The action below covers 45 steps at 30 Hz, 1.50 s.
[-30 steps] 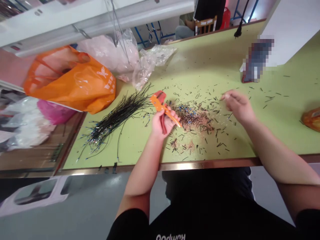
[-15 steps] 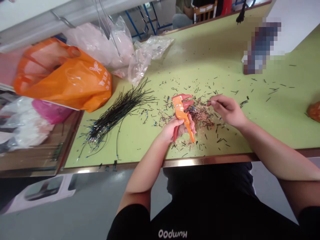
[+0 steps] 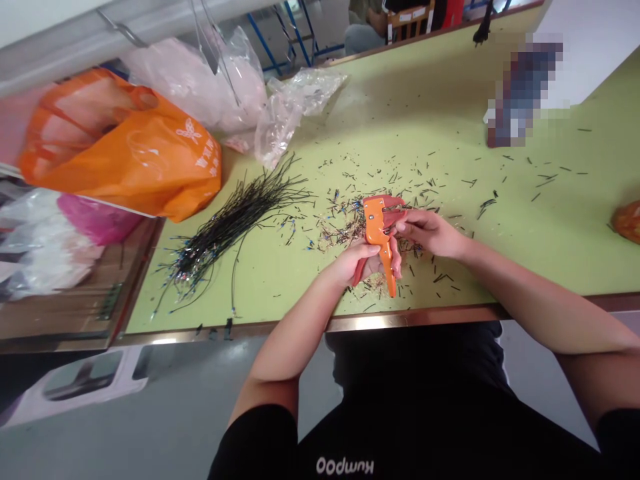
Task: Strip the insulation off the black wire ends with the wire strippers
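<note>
My left hand (image 3: 364,261) is wrapped round the handles of an orange and red wire stripper (image 3: 376,230), its jaws pointing right. At those jaws is my right hand (image 3: 425,230), fingers pinched together; whatever is between the fingertips is too small to make out. Beneath both hands lies a scatter of short black and copper-coloured wire bits (image 3: 340,230), some with blue ends. Left of them on the green table rests a bundle of long black wires (image 3: 235,217), many with blue tips at the lower end.
An orange bag (image 3: 165,157) and clear plastic bags (image 3: 285,113) stand at the left and back left. At the back right are a white box (image 3: 590,60) and a blurred object. A seated person (image 3: 365,33) is beyond the table.
My left hand has moved slightly right with the wire stripper. My right hand has come left and down, from apart from the tool to its jaws.
</note>
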Motion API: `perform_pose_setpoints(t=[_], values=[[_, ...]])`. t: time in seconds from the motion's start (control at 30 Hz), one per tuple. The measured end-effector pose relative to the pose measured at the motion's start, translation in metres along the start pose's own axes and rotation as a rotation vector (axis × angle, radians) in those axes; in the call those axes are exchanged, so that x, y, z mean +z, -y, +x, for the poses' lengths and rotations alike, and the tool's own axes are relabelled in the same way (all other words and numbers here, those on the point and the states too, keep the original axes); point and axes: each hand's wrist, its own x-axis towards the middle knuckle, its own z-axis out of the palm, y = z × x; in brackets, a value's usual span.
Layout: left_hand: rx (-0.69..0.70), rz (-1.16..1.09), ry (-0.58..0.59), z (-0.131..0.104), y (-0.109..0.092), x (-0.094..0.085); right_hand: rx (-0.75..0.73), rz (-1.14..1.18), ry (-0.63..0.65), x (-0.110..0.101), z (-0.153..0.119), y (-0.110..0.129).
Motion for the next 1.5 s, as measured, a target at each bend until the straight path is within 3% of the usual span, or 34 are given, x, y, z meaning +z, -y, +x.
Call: perform_pose_setpoints(t=[0.4, 0.73, 1.07, 1.33, 1.5], values=[[0.094, -0.062, -0.103, 0.007, 0.007, -0.006, -0.066, -0.415, -0.108, 0.012, -0.001, 0.001], [0.119, 0.063, -0.256, 0.009, 0.01, 0.0, 0.012, -0.434, -0.154, 0.02, 0.0, -0.003], [0.14, 0.139, -0.328, 0.012, 0.011, 0.006, 0.068, -0.498, -0.16, 0.024, 0.001, 0.0], [0.134, 0.184, -0.457, 0.018, 0.017, 0.0, 0.071, -0.521, -0.17, 0.025, 0.004, -0.005], [0.092, 0.142, -0.367, 0.013, 0.005, -0.01, 0.099, -0.556, -0.164, 0.01, 0.008, -0.009]])
